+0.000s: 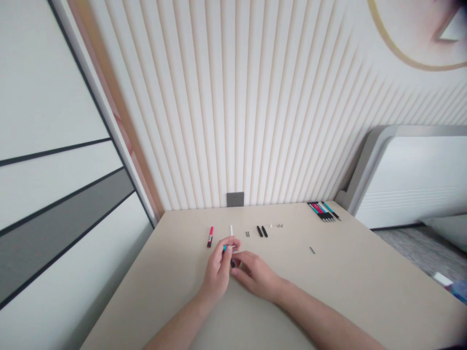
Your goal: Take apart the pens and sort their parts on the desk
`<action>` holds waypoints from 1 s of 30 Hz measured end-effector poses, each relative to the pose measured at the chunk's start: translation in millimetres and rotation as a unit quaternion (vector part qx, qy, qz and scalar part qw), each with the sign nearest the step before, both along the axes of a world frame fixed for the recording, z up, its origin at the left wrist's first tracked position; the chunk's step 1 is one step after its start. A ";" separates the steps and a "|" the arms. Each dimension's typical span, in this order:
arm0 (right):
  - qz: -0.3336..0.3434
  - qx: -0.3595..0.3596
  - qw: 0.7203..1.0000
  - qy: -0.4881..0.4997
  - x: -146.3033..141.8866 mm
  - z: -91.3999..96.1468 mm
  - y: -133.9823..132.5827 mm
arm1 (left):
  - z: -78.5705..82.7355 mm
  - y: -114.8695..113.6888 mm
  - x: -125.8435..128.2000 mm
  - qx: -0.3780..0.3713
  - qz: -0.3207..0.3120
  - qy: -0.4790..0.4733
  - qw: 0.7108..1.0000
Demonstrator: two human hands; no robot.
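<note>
Facing a table (153, 291) and a ribbed wall (219, 107), starting from a wardrobe (54, 87) on the left. Viewing a pink pen (210, 236) lying apart at the row's left end. Gripping a blue part (224, 248) in the curled left hand (218, 267), just short of a white rod (231, 229) lying beyond. Cupping the right hand (257, 275) close beside, around a dark part (232, 263) between both hands; not showing clearly whether pinching or merely touching it. Passing on to two grey bits (248, 234), two black grips (259, 231) lying side by side, and pale bits (279, 225). Meeting a lone grey strip (312, 250) nearer and farther right. Finishing with pens (316, 209) lying alongside one another in the far right corner, then a bed (419, 170).
</note>
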State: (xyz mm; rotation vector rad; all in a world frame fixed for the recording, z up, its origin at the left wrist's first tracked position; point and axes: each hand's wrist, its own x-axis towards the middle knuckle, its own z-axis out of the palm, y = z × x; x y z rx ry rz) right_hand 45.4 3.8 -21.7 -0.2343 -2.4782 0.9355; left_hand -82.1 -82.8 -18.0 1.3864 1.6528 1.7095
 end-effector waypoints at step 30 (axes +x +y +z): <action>-0.156 -0.293 0.936 0.116 5.7 -10.2 42.3 | -9.0 5.0 -21.3 -0.158 -0.042 0.322 0.932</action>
